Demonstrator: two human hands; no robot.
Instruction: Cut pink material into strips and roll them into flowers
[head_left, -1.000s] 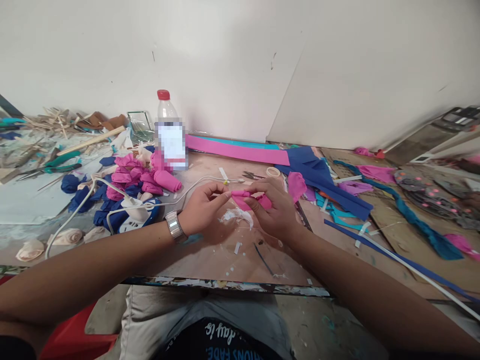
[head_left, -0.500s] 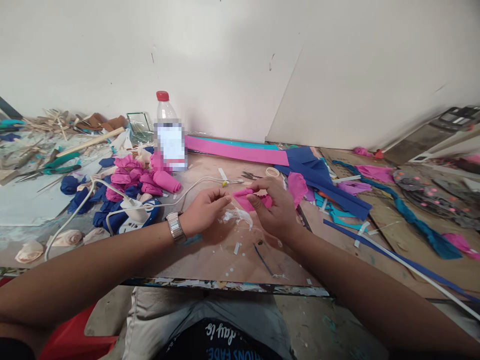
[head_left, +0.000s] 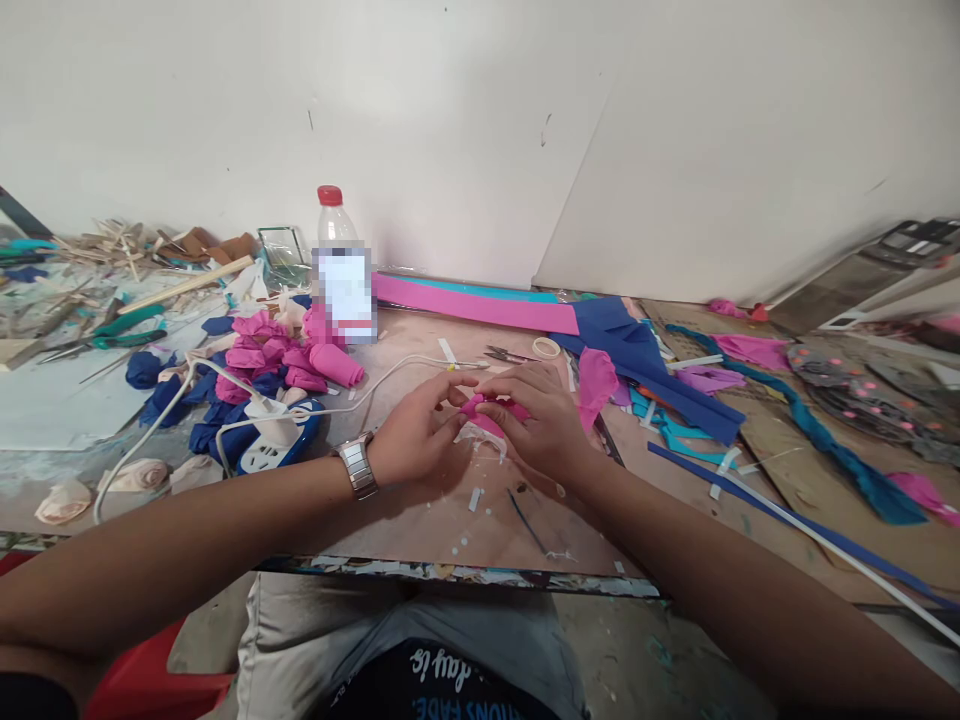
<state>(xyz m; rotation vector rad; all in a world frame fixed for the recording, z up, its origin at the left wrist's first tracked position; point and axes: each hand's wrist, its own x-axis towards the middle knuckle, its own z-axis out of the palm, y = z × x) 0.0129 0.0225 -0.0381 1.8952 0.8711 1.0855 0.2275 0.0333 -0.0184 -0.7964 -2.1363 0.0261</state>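
Note:
A small gathered piece of pink crepe paper [head_left: 491,420] is held between my two hands over the middle of the table. My right hand [head_left: 544,415] pinches it from the right, thumb in front and fingers behind. At its left end, the thumb and fingertips of my left hand [head_left: 416,425] close on the same paper. A smear of white glue [head_left: 491,445] shows on the tabletop just under the hands. Close behind lie small scissors [head_left: 506,355], a tape ring [head_left: 546,347] and a white cable [head_left: 390,367].
On the left is a pile of pink and blue paper rosettes [head_left: 259,350] beside a power strip [head_left: 277,450]. A red-capped bottle [head_left: 334,215] stands behind it. Pink [head_left: 480,305] and dark blue [head_left: 622,340] paper strips lie at the back. A white stick [head_left: 817,530] lies right.
My left hand has moved right and now grips the pink crepe paper's left end. My right hand has shifted slightly, keeping its hold.

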